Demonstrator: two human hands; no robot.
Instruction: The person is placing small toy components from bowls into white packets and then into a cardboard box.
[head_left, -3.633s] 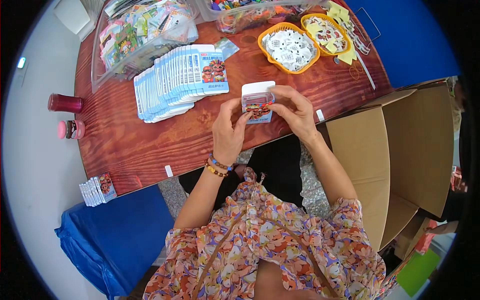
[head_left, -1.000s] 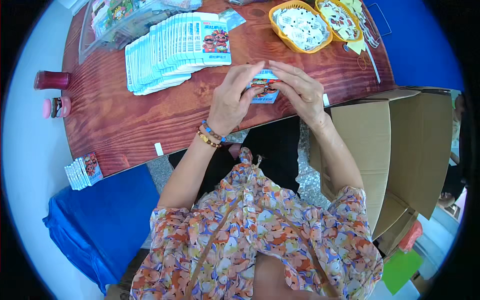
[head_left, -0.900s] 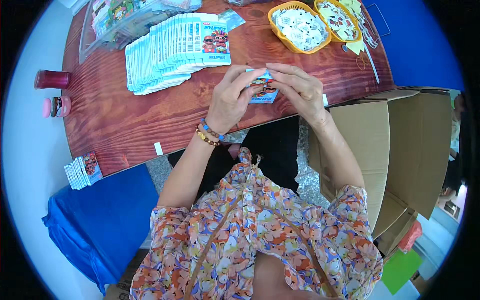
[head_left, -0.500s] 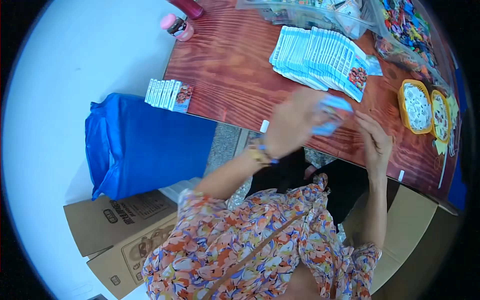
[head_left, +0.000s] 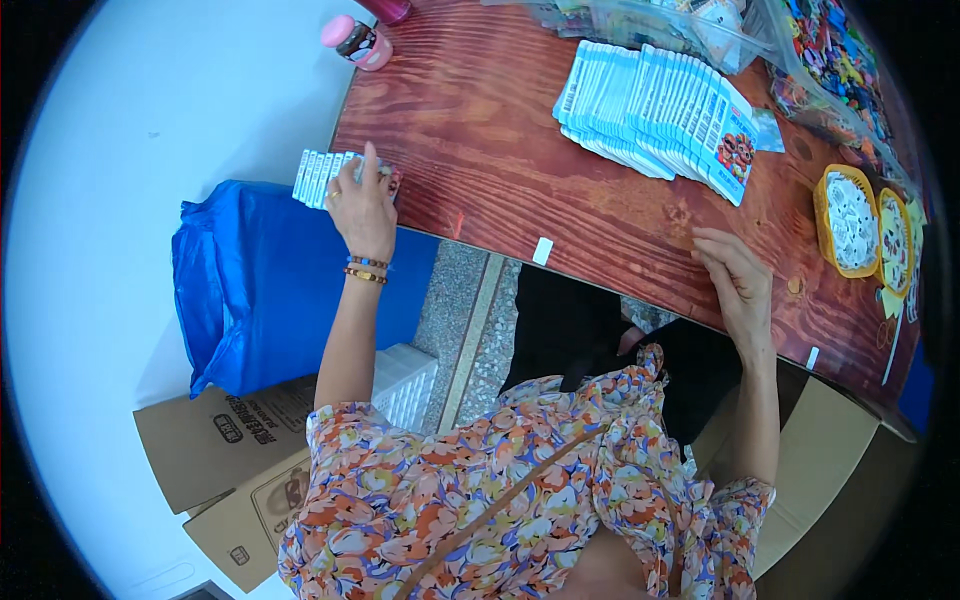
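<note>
At the table's left corner, my left hand (head_left: 362, 205) rests over the end of a short row of overlapping blue-and-white printed packets (head_left: 318, 182). Its index finger points up and its fingers are spread apart; the packet under the palm is mostly hidden, with a bit of its picture showing at the side. My right hand (head_left: 738, 285) lies at the front edge of the table, fingers loosely stretched out and nothing in them. Farther back, a large fanned stack of matching packets (head_left: 655, 115) covers the middle right, its end one showing a round reddish picture.
Two yellow baskets (head_left: 848, 222) of small white pieces stand on the right. Clear bins (head_left: 835, 60) with colourful small items fill the back right. A pink-lidded jar (head_left: 358, 45) stands at the back left. Below are a blue bag (head_left: 300, 290) and cardboard boxes (head_left: 215, 440).
My left hand, with a blue packet in it, has swung from near my right hand over to the row at the left corner. My right hand has stayed almost in place.
</note>
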